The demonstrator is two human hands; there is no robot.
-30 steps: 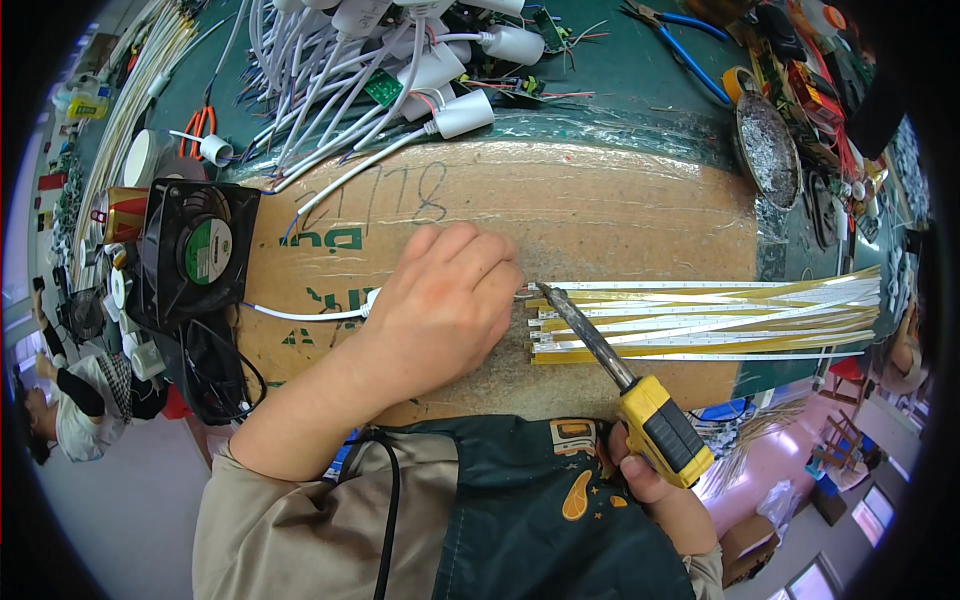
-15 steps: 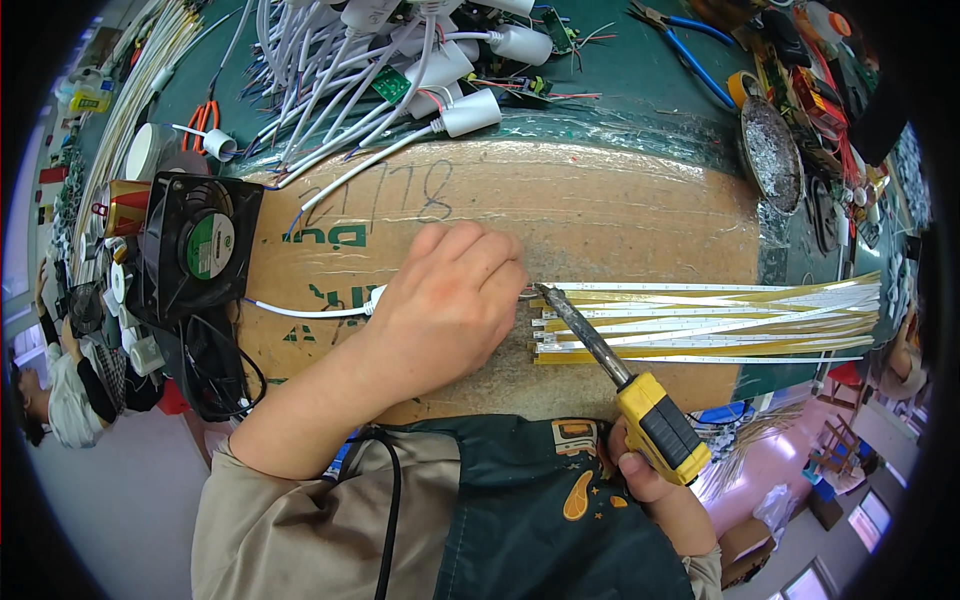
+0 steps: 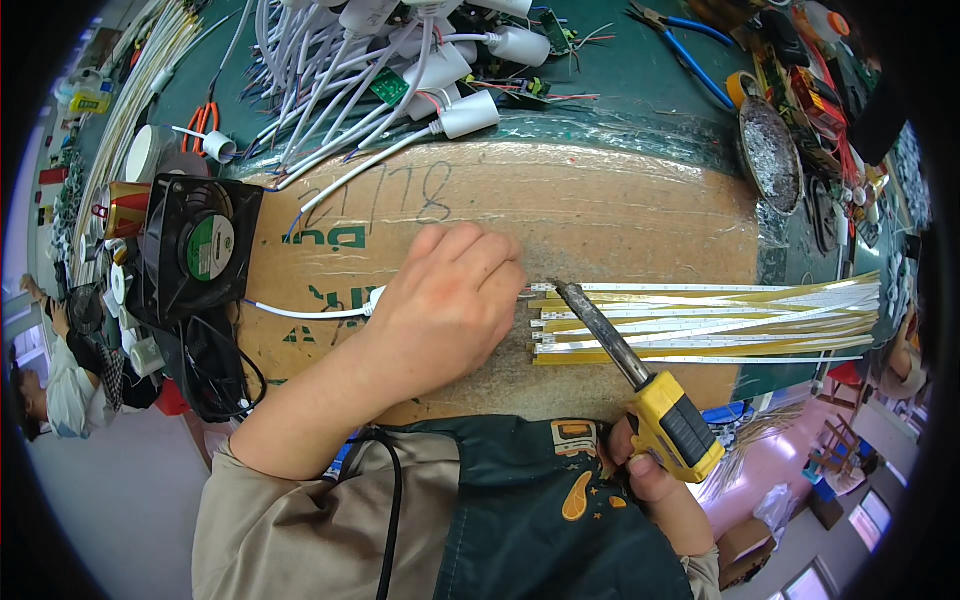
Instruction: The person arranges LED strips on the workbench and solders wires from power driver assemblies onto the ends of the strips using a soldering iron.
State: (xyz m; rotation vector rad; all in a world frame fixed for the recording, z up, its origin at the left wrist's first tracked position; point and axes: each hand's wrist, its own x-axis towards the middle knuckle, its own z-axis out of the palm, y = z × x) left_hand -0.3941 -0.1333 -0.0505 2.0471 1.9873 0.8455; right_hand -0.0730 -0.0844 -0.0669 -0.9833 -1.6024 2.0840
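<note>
My left hand point(image 3: 458, 295) is closed, back up, over a white cable point(image 3: 300, 312) whose white end piece shows beside the wrist. Thin wire ends come out past its fingertips at the left ends of the LED strips point(image 3: 690, 322); the fingertips themselves are hidden. In my right hand point(image 3: 650, 474) is a yellow and black soldering iron point(image 3: 675, 425), gripped by its handle. Its dark tip lies by the left end of the topmost strip, just right of my left hand. Whether the tip touches the strip I cannot tell.
Brown cardboard point(image 3: 600, 220) covers the green table. A black fan point(image 3: 205, 245) stands at the left. Behind lie many white cables with white housings point(image 3: 470, 113), blue-handled pliers point(image 3: 695, 65) and a round metal dish point(image 3: 772, 155). A person point(image 3: 75, 390) sits at the far left.
The soldering iron has shifted slightly right, its tip drawing away from my left fingers along the strip end. My left hand stays in place.
</note>
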